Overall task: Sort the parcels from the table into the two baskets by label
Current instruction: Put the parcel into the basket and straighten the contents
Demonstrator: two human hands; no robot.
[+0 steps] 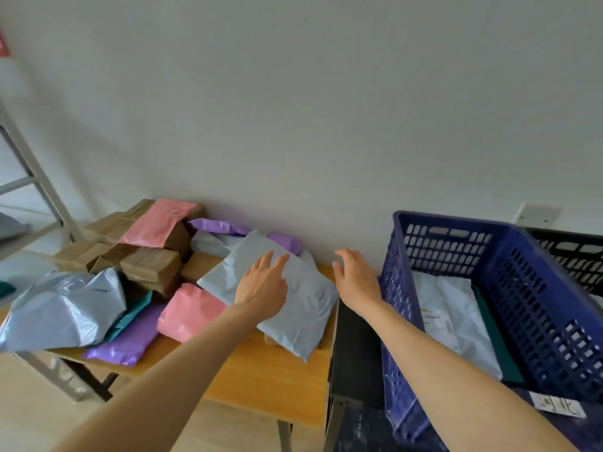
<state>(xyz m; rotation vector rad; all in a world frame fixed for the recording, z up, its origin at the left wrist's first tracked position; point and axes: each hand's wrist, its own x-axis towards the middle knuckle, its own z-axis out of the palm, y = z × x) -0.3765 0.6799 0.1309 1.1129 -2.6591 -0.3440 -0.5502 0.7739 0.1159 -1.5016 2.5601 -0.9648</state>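
Left hand (261, 287) spread over grey mailer (306, 308), right hand (357, 278) spread, empty. Two pink mailers (158, 223) (189, 313), blue basket (522, 256), black basket (574, 252).

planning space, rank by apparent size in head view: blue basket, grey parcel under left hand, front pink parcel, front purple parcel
1. blue basket
2. grey parcel
3. pink parcel and purple parcel look alike; purple is partly covered

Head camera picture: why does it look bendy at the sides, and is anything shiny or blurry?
Head view: the wide lens tilts the shelf frame and stretches the blue basket; head view: soft light leaves a sheen on the crumpled silver parcel; head view: slightly soft, so the parcel label is unreadable.
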